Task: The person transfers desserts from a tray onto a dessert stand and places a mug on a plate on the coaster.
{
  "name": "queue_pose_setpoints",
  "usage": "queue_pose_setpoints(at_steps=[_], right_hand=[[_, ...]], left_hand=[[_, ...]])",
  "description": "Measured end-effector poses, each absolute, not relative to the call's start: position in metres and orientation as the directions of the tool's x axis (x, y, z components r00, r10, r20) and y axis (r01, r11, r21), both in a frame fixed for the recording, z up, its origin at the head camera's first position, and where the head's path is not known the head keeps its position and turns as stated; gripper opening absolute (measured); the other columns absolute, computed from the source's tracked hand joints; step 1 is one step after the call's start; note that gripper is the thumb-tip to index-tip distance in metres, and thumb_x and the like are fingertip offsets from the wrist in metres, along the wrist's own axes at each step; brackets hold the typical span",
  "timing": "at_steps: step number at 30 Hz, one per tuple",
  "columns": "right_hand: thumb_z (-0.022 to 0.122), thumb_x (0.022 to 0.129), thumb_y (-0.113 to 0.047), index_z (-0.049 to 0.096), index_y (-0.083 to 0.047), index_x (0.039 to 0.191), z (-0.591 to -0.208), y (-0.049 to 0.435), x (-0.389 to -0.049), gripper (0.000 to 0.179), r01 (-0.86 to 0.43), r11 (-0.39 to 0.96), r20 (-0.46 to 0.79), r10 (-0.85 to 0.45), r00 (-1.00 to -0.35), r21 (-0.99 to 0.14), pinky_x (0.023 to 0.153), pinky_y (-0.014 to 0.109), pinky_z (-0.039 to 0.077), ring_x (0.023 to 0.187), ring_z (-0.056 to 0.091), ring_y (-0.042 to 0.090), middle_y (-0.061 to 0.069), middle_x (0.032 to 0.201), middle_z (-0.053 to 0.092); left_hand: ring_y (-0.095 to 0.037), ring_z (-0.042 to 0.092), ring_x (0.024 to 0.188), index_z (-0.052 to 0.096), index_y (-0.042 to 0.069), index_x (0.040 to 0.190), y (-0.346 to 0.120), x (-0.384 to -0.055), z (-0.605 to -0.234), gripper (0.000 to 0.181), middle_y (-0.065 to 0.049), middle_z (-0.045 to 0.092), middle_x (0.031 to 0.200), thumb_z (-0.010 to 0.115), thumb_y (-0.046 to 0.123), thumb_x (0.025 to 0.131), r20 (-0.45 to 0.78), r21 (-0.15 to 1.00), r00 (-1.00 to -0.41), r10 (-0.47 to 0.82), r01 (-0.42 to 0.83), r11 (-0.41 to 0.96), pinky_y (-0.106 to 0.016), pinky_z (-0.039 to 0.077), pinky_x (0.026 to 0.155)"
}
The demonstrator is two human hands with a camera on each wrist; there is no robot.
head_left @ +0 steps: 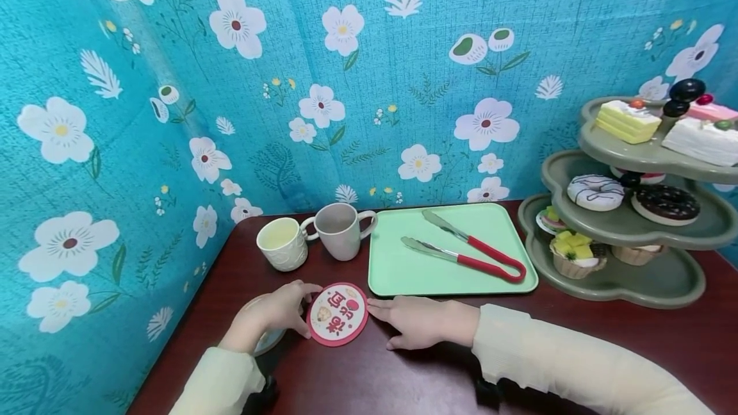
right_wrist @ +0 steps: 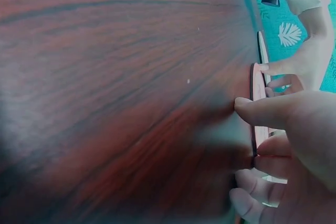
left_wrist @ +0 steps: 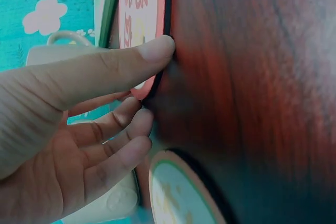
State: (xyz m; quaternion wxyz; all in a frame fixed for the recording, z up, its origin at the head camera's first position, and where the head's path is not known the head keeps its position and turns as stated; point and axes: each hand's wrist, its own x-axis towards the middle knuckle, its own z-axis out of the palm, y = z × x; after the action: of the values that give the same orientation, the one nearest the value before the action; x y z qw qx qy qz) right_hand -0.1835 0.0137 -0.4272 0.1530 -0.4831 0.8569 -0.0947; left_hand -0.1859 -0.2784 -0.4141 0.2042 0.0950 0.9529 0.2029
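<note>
A round red-rimmed coaster (head_left: 337, 314) with red characters on a pale face lies flat on the dark table. My left hand (head_left: 280, 307) holds its left side, the index finger at the upper edge and the thumb (left_wrist: 157, 49) at the lower edge. From the other side, my right hand (head_left: 416, 322) touches the coaster's right edge with extended fingertips, its thumb held apart below them. Beneath my left hand lies a second round coaster (left_wrist: 176, 195), pale with a brown rim, partly hidden by the hand and wrist in the head view.
Behind the coasters stand a white cup (head_left: 282, 245) and a grey two-handled mug (head_left: 339, 229). Red-handled tongs (head_left: 490, 266) lie on a green tray (head_left: 398, 280). A tiered stand (head_left: 646, 290) with cakes, doughnuts and cupcakes rises at the right. Flowered blue cloth (head_left: 398, 82) hangs behind.
</note>
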Motion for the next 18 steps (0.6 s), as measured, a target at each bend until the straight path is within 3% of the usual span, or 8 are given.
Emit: queue_pose_setpoints(at_steps=[6, 10, 18], right_hand=[[0.074, 0.095, -0.026, 0.044, -0.002, 0.154, -0.425, 0.027, -0.179, 0.070, -0.817, 0.490, -0.170, -0.872, -0.460, -0.303, 0.113, 0.030, 0.037, 0.142, 0.043, 0.023, 0.010, 0.160, 0.040], [0.073, 0.096, -0.026, 0.045, -0.002, 0.153, -0.425, 0.037, -0.179, 0.069, -0.804, 0.509, -0.178, -0.861, -0.477, -0.306, 0.114, 0.031, 0.037, 0.144, 0.041, 0.022, 0.012, 0.160, 0.040], [0.073, 0.096, -0.025, 0.048, 0.001, 0.150, -0.428, 0.055, -0.182, 0.065, -0.803, 0.487, -0.138, -0.872, -0.470, -0.342, 0.110, 0.032, 0.041, 0.138, 0.047, 0.021, 0.012, 0.154, 0.046]], left_hand=[[-0.020, 0.055, 0.081, 0.060, -0.002, 0.134, -0.271, -0.181, -0.413, 0.076, -0.006, 0.056, 0.100, 0.096, 0.005, 0.067, -0.308, 0.456, -0.885, 0.350, 0.186, 0.871, -0.035, 0.052, 0.071], [-0.020, 0.055, 0.079, 0.059, 0.000, 0.134, -0.264, -0.178, -0.412, 0.075, -0.005, 0.055, 0.100, 0.095, 0.006, 0.069, -0.321, 0.472, -0.865, 0.386, 0.207, 0.857, -0.034, 0.052, 0.070], [-0.018, 0.054, 0.078, 0.058, 0.000, 0.134, -0.248, -0.171, -0.411, 0.075, -0.003, 0.056, 0.096, 0.095, 0.008, 0.070, -0.318, 0.483, -0.838, 0.442, 0.258, 0.837, -0.033, 0.050, 0.069]])
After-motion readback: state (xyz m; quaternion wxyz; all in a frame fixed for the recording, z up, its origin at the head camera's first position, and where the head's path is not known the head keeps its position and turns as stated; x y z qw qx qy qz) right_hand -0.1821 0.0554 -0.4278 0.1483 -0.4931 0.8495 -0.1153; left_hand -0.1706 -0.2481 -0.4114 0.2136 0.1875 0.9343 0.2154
